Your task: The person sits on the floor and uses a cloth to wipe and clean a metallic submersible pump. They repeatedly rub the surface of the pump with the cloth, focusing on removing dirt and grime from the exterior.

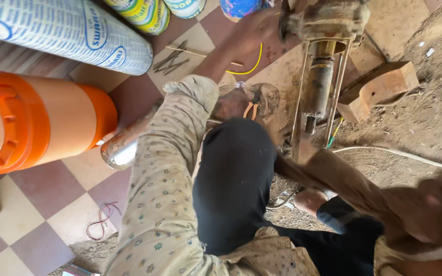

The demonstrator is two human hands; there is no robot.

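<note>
Checkered tiles (pixel 31 204) give way to dirt on the right. Four cylinders lie up top, one orange pump (pixel 37 120) at left. One hand, the left (pixel 249 30), reaches up beside a yellow wire (pixel 254 64) near the rusty motor (pixel 319 84); its grip is blurred, can't tell. Right hand (pixel 436 214) hangs blurred too, grip unclear.

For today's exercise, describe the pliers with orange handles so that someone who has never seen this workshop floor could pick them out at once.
Start at the big orange and tan cylinder lying on the checkered floor at the left. Move right past the patterned sleeve to the plywood board above the black-clad knee. There lie the pliers, the only small tool with two orange handles; the wire nearby is yellow.
</note>
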